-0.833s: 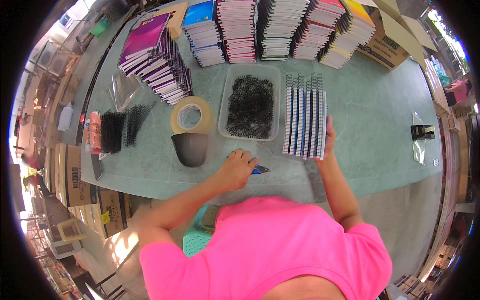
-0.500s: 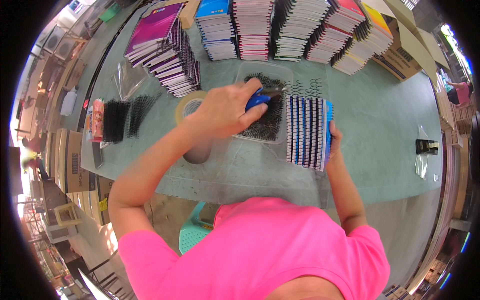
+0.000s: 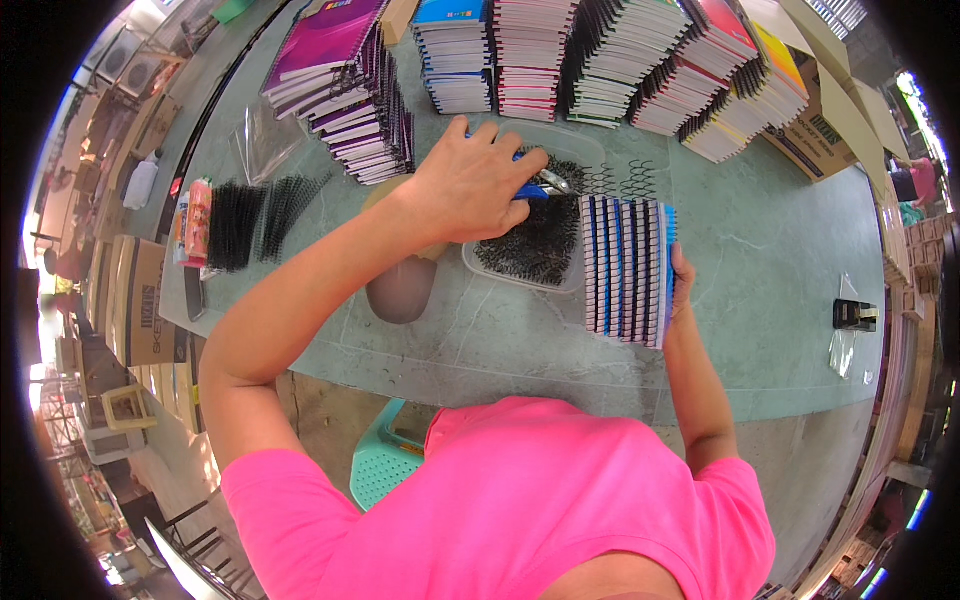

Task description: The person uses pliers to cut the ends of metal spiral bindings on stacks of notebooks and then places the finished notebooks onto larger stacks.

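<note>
My left hand (image 3: 472, 183) is closed around blue-handled wire cutters (image 3: 550, 182). Their metal jaws are at the upper left corner of a bundle of spiral-bound notebooks (image 3: 625, 270); whether they touch the wire is too small to tell. Black coils run along the edges of these notebooks, which face me. From the right side, my right hand (image 3: 682, 285) grips the bundle, with its fingers mostly hidden behind. Under the cutters, a clear plastic tub (image 3: 478, 268) holds many black coil scraps (image 3: 535, 240). Several loose black coils (image 3: 636, 180) lie just beyond the bundle.
Tall notebook stacks (image 3: 530, 65) line the far side, with a purple stack (image 3: 330, 50) at left. An open carton (image 3: 815, 130) stands far right. Black coils (image 3: 235, 225) lie at left; a tape dispenser (image 3: 855, 315) sits at right. A green stool (image 3: 385, 460) is below the table edge.
My left hand has moved the cutters closer to the bundle's upper left corner. My right hand keeps its hold on the notebooks. The whole view has shifted slightly.
</note>
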Available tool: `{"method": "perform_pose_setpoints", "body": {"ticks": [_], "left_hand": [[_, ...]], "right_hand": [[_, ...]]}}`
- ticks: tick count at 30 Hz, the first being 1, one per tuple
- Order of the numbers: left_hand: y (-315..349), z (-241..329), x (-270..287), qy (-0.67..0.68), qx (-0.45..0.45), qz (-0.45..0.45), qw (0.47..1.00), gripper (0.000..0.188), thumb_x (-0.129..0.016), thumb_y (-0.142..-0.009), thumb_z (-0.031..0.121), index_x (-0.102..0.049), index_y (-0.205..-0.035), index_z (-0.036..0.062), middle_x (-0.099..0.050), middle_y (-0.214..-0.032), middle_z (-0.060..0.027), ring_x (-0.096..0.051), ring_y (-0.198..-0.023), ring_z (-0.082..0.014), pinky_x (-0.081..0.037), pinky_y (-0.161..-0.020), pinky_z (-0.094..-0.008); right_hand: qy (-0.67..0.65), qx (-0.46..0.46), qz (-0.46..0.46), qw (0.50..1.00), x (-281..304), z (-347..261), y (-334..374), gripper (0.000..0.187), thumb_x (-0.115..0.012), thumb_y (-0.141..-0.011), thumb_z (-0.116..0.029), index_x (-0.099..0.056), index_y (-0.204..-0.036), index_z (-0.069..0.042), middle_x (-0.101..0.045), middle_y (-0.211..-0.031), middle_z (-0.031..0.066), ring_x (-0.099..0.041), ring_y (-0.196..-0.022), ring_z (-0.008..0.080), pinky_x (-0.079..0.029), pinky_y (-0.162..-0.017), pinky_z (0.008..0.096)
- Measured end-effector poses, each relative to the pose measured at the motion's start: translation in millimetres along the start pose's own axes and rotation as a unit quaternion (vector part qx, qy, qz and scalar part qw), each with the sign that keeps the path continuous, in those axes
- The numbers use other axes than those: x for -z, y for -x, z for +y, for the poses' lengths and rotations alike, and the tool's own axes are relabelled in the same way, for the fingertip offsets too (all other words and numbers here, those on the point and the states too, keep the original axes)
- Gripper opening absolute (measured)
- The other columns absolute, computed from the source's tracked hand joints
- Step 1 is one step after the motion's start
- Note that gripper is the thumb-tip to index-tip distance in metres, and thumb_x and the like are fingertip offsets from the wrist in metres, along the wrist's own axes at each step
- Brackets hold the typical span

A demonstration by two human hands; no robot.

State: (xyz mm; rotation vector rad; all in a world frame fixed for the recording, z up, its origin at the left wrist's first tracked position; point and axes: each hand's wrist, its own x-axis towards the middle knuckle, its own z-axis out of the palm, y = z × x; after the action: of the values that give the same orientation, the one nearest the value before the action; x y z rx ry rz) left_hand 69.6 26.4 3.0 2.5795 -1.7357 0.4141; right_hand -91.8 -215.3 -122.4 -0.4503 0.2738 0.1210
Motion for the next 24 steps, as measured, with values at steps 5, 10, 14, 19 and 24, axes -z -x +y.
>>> {"method": "perform_pose_setpoints", "body": {"ticks": [5, 10, 14, 19, 24], "left_hand": [[0.0, -3.2, 1.0, -0.001, -0.020, 0.005, 1.000, 0.038, -0.061, -0.067, 0.028, -0.053, -0.100, 0.0104, -0.054, -0.086, -0.0077, -0.052, -0.084, -0.0238, -0.037, -0.073, -0.0377], [1.5, -3.6, 4.0, -0.003, -0.015, 0.006, 1.000, 0.038, -0.061, -0.067, 0.028, -0.054, -0.100, 0.0105, -0.054, -0.085, -0.0076, -0.053, -0.083, -0.0239, -0.038, -0.073, -0.0380], [4.0, -3.2, 4.7, -0.005, -0.013, 0.003, 1.000, 0.038, -0.061, -0.066, 0.027, -0.054, -0.099, 0.0102, -0.054, -0.084, -0.0078, -0.053, -0.083, -0.0240, -0.039, -0.073, -0.0381], [2.5, -0.9, 2.5, -0.012, -0.038, -0.017, 0.999, 0.040, -0.062, -0.066, 0.027, -0.055, -0.101, 0.0104, -0.054, -0.084, -0.0076, -0.054, -0.083, -0.0239, -0.039, -0.074, -0.0389], [6.6, -7.6, 8.7, -0.014, -0.018, 0.011, 1.000, 0.039, -0.062, -0.066, 0.029, -0.056, -0.100, 0.0103, -0.055, -0.084, -0.0074, -0.054, -0.083, -0.0239, -0.040, -0.074, -0.0386]], "right_hand": [[0.028, -0.006, -0.015, 0.999, -5.6, -2.5, 0.3, 0.064, -0.065, -0.071, -0.038, -0.047, -0.117, 0.002, -0.057, -0.108, 0.0183, -0.059, -0.091, 0.0312, -0.048, -0.081, 0.0448], [0.044, -0.002, 0.009, 0.999, -3.7, -3.2, -0.1, 0.063, -0.066, -0.071, -0.037, -0.047, -0.116, 0.002, -0.057, -0.107, 0.0183, -0.059, -0.090, 0.0312, -0.049, -0.079, 0.0447], [0.038, -0.004, 0.008, 0.999, -5.7, -3.4, -2.9, 0.062, -0.066, -0.071, -0.036, -0.047, -0.116, 0.002, -0.058, -0.106, 0.0186, -0.059, -0.089, 0.0315, -0.049, -0.079, 0.0446], [0.041, -0.028, -0.012, 0.999, -2.6, -2.5, -6.7, 0.064, -0.065, -0.071, -0.036, -0.046, -0.118, 0.002, -0.057, -0.107, 0.0191, -0.058, -0.091, 0.0315, -0.048, -0.080, 0.0444], [0.040, -0.030, -0.017, 0.999, -2.7, -4.6, -8.6, 0.064, -0.065, -0.071, -0.036, -0.045, -0.118, 0.002, -0.056, -0.108, 0.0190, -0.058, -0.092, 0.0311, -0.048, -0.080, 0.0444]]}}
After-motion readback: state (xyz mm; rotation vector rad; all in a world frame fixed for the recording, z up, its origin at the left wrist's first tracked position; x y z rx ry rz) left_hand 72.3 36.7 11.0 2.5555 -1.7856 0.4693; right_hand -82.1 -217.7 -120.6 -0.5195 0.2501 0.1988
